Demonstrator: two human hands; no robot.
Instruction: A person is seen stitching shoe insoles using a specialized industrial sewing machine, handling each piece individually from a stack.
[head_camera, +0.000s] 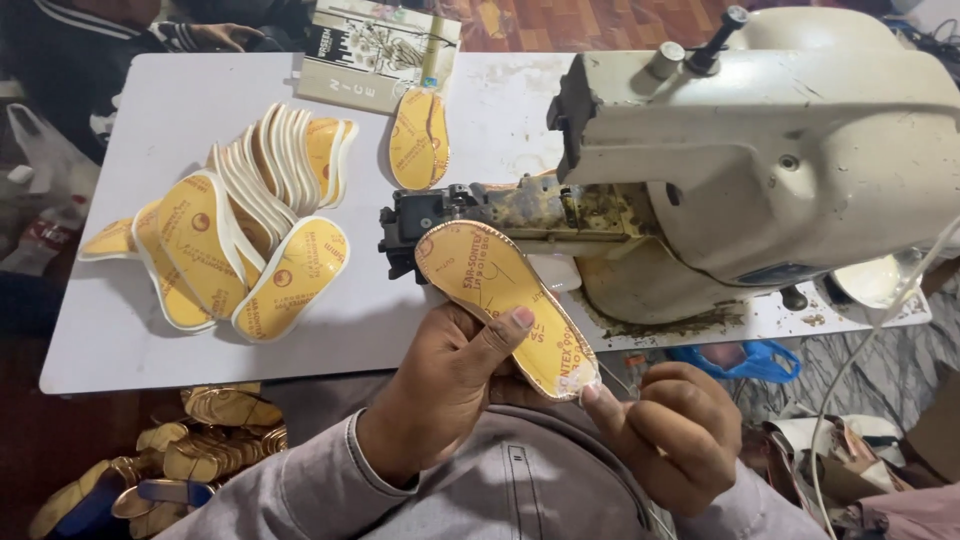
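My left hand (445, 380) grips a yellow shoe insole (490, 285) with a shiny trimmed edge, thumb pressed on its top face. The insole's toe end lies against the dark arm (430, 215) of a cream sewing machine (790, 150). My right hand (670, 430) is closed at the insole's heel end, pinching its edge or a thin thread there; which one I cannot tell.
A fanned pile of yellow insoles (240, 240) lies on the white table (150, 130) at the left. One single insole (418, 140) rests near a printed box (375, 50) at the back. More finished insoles (200, 450) lie on the floor below. Another person's hand (225, 35) shows at the top left.
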